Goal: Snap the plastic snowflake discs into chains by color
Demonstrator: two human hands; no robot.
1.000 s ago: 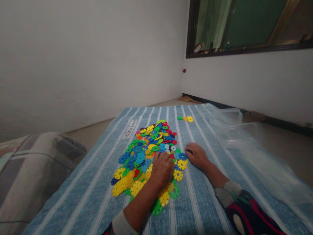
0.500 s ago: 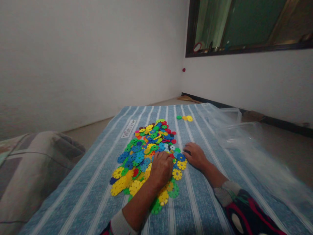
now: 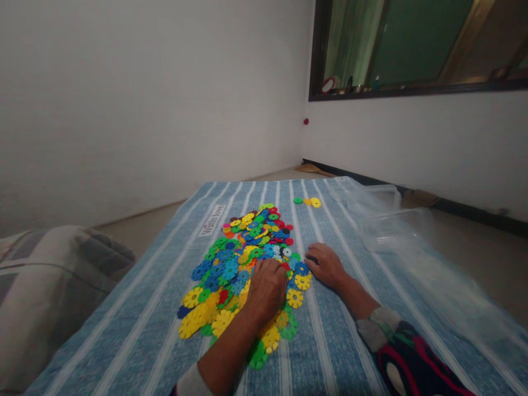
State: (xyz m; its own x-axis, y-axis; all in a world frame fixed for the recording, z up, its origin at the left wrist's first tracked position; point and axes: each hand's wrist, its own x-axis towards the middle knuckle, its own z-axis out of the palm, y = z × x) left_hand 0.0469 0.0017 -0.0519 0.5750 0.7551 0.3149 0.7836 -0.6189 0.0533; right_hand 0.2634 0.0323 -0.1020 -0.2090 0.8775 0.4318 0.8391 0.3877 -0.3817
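A dark-framed window (image 3: 412,44) occupies the upper right, with bulky pale fabric (image 3: 49,297) at lower left.

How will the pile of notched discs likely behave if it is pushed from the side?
The pile would probably spread apart rather than move as one block, since its discs appear to overlap loosely. Each disc is likely light and fairly stiff, looking thin and plastic-like. Rolling seems unlikely, as most lie flat or nearly flat.
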